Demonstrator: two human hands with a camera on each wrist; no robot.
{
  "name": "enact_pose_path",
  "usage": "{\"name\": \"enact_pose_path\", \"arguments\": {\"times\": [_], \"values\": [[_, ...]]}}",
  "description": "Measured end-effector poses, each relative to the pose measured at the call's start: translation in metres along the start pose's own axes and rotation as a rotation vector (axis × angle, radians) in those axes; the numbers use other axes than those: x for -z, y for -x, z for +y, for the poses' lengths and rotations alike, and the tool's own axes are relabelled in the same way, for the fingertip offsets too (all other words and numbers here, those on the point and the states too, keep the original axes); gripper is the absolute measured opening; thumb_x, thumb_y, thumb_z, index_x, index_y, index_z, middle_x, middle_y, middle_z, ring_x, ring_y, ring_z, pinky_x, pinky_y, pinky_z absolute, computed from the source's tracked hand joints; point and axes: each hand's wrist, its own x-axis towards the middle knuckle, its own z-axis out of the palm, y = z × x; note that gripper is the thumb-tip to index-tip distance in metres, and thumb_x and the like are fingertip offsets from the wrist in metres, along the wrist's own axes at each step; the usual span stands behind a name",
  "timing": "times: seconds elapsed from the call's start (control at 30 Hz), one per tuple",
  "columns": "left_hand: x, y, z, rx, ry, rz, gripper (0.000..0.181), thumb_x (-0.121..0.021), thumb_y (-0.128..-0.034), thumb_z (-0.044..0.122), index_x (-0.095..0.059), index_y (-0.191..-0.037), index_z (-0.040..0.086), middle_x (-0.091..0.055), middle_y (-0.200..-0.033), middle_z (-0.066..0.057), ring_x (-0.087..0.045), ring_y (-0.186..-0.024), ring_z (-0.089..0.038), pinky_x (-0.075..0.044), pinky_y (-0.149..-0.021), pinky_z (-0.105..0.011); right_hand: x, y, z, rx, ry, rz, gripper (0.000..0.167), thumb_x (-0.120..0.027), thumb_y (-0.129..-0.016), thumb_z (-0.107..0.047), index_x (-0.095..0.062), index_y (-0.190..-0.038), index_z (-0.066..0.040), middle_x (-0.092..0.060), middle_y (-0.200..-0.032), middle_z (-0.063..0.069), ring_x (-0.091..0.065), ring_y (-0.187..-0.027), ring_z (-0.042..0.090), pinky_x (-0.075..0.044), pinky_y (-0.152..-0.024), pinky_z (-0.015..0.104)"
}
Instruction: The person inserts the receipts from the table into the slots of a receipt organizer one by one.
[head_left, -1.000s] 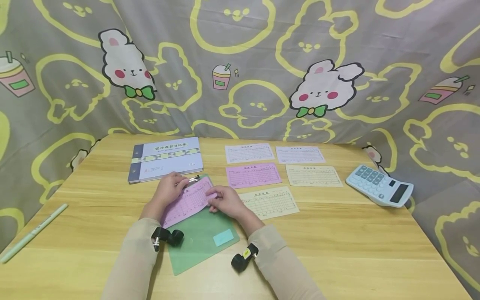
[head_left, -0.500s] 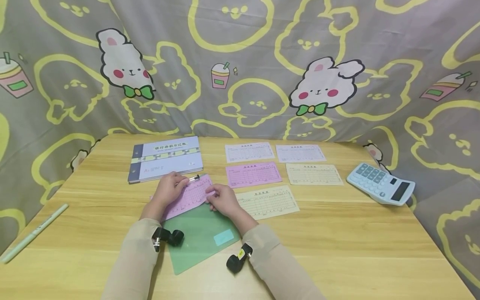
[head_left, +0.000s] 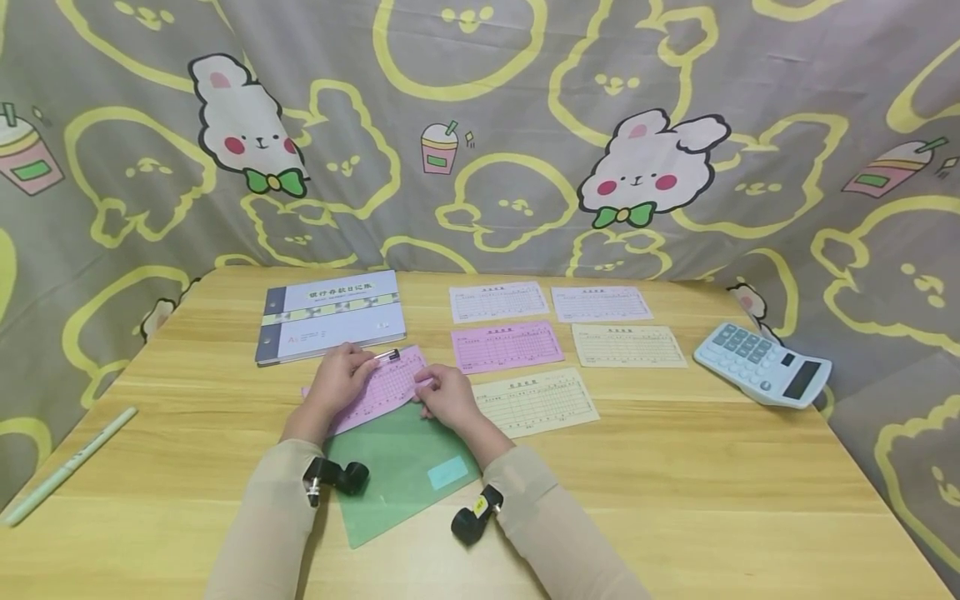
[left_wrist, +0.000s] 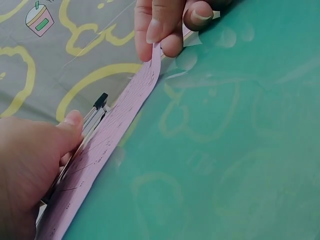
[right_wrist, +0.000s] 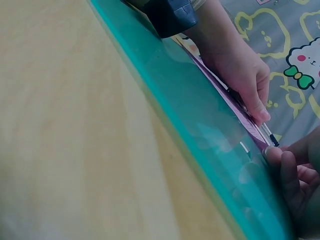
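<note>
A green clipboard [head_left: 397, 475] with a small light-blue label [head_left: 447, 473] lies tilted on the table. My left hand [head_left: 337, 382] holds its metal clip [head_left: 388, 356] at the far edge, thumb on top. Under the clip sits a pink printed slip [head_left: 378, 392], crossing the board's upper part. My right hand [head_left: 452, 400] pinches the slip's right end between thumb and fingers. The left wrist view shows the slip [left_wrist: 107, 137] slightly curved, its right end lifted. Part of the slip's left side is hidden behind my left hand.
A blue-grey account book [head_left: 333, 317] lies behind the clipboard. More slips lie to the right: two white, one pink [head_left: 507, 347], and two yellow, the nearer one [head_left: 540, 402] beside my right hand. A calculator [head_left: 763, 365] stands far right; a pale green pen [head_left: 71, 467] lies left.
The pink slip has slid away from me toward the clip and lies straighter, baring more of the green board. The right hand has shifted slightly with it; the left hand has stayed at the clip.
</note>
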Motion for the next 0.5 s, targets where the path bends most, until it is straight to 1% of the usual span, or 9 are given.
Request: {"name": "enact_pose_path", "arguments": {"times": [0.17,0.3,0.4,0.5], "values": [[0.0002,0.0005,0.0004,-0.018,-0.034,-0.004,0.022,-0.057,-0.083,0.015,-0.064,-0.093,-0.004,-0.054,-0.085,-0.016,-0.047,-0.082,-0.033,-0.035,-0.077,-0.045,0.0007,0.0013,-0.0017,-0.004,0.005,0.006,0.013,-0.056,-0.08,0.001,-0.058,-0.093,0.002,-0.059,-0.063,0.004,-0.051,-0.041,0.011,-0.045,-0.041,0.023],[0.0,0.0019,0.0007,-0.009,-0.051,-0.019,0.025,-0.057,-0.0832,0.016,-0.063,-0.097,-0.004,-0.053,-0.089,-0.016,-0.046,-0.086,-0.034,-0.034,-0.079,-0.046,0.0006,0.0014,-0.0022,-0.008,0.011,0.007,0.012,-0.056,-0.08,0.001,-0.058,-0.092,0.002,-0.059,-0.063,0.004,-0.051,-0.041,0.011,-0.045,-0.041,0.023],[0.0,0.0032,0.0018,0.013,-0.057,-0.031,0.028,-0.056,-0.0839,0.018,-0.062,-0.1,-0.003,-0.053,-0.093,-0.016,-0.044,-0.09,-0.033,-0.033,-0.081,-0.045,0.0006,0.0011,-0.0024,-0.008,0.012,0.006,0.011,-0.056,-0.081,0.0,-0.058,-0.092,0.001,-0.059,-0.063,0.003,-0.051,-0.041,0.011,-0.045,-0.04,0.023],[-0.0004,0.0042,0.0018,0.014,-0.07,-0.035,0.029,-0.055,-0.0844,0.019,-0.061,-0.103,-0.003,-0.052,-0.096,-0.016,-0.043,-0.093,-0.034,-0.032,-0.083,-0.046,0.0006,0.0007,-0.0023,-0.008,0.011,0.008,0.011,-0.056,-0.081,-0.001,-0.058,-0.092,0.001,-0.06,-0.063,0.003,-0.051,-0.04,0.011,-0.045,-0.039,0.023]]}}
